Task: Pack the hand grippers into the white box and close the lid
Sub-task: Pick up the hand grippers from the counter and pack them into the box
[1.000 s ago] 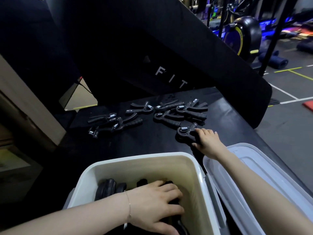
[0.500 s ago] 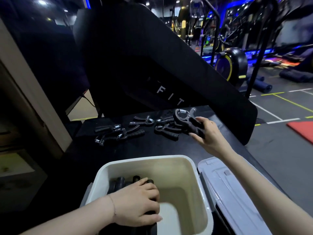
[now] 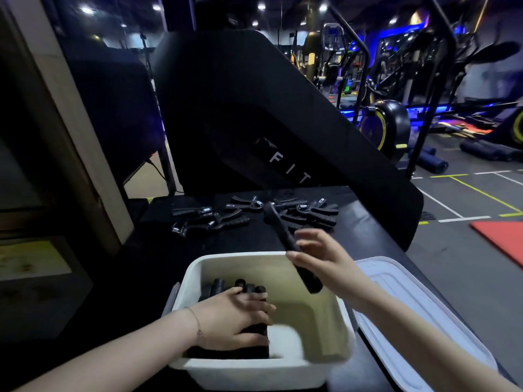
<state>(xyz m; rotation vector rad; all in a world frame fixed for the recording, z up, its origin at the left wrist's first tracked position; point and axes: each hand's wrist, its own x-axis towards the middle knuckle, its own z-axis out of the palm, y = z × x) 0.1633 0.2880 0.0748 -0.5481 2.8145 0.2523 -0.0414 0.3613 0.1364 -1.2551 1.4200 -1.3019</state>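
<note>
The white box (image 3: 334, 360) stands open on the black table in front of me. Inside its left half my left hand (image 3: 237, 318) rests on a row of black hand grippers (image 3: 243, 287). My right hand (image 3: 322, 258) grips one black hand gripper (image 3: 285, 239) by a handle and holds it over the box's far right rim. The white lid (image 3: 418, 315) lies flat to the right of the box. Several more hand grippers (image 3: 215, 219) lie spread on the table beyond the box, with another cluster (image 3: 314, 213) to their right.
A big slanted black machine panel (image 3: 254, 114) lettered FIT rises behind the table. The black table (image 3: 158, 250) ends at the right beside the lid, above the gym floor. Exercise machines stand far back right.
My right hand has carried the hand gripper from above the table back toward me, to over the box. My left hand stays on the grippers in the box. The view tilted up.
</note>
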